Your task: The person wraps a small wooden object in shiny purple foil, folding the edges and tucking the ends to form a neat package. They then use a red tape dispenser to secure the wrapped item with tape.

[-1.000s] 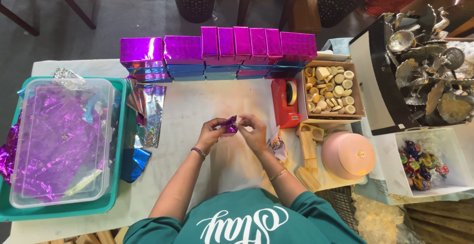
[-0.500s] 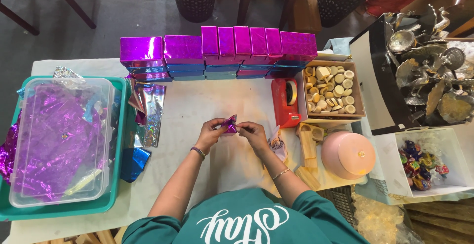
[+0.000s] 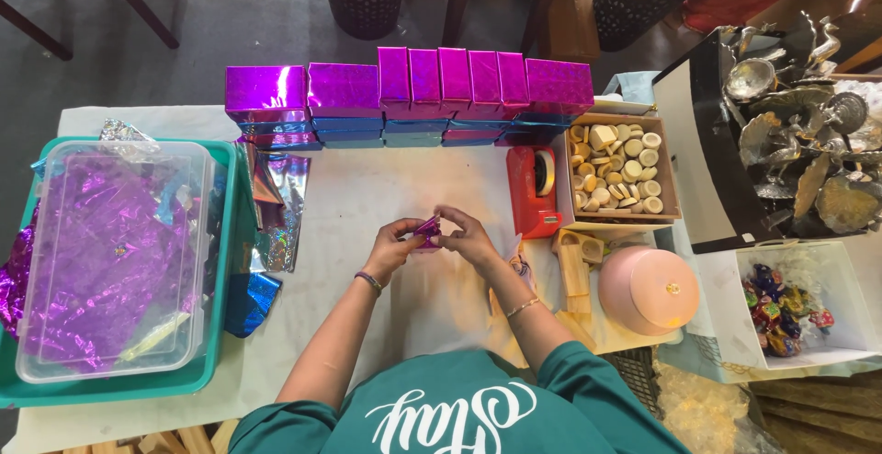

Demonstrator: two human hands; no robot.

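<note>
Foil, shiny and purple, is wrapped around a small piece [image 3: 427,229] that is pinched between both hands above the middle of the white table [image 3: 386,187]. The left hand [image 3: 393,245] is closed on the piece's left side, fingertips curled over its top, and a dark band is worn at that wrist. The right hand [image 3: 467,238] is closed on the piece's right side, fingers meeting those of the left hand. What lies under the foil cannot be told.

A row of purple foil-wrapped boxes [image 3: 409,86] is stacked along the table's far edge, with blue-wrapped boxes [image 3: 395,128] beneath them. A red tape dispenser [image 3: 533,187] is set just right of the hands, and a cardboard tray of small wooden discs [image 3: 620,169] stands beside it. Plain wooden blocks [image 3: 574,266] lie near the right forearm, next to a round pink lidded box [image 3: 648,289]. At the left, a clear plastic tub [image 3: 115,252] of purple foil sheets is seated in a teal bin [image 3: 225,261], and loose foil sheets [image 3: 280,201] lie beside it. A white box of foil-wrapped sweets [image 3: 781,307] is seen at the far right, below silver metal ornaments [image 3: 799,132].
</note>
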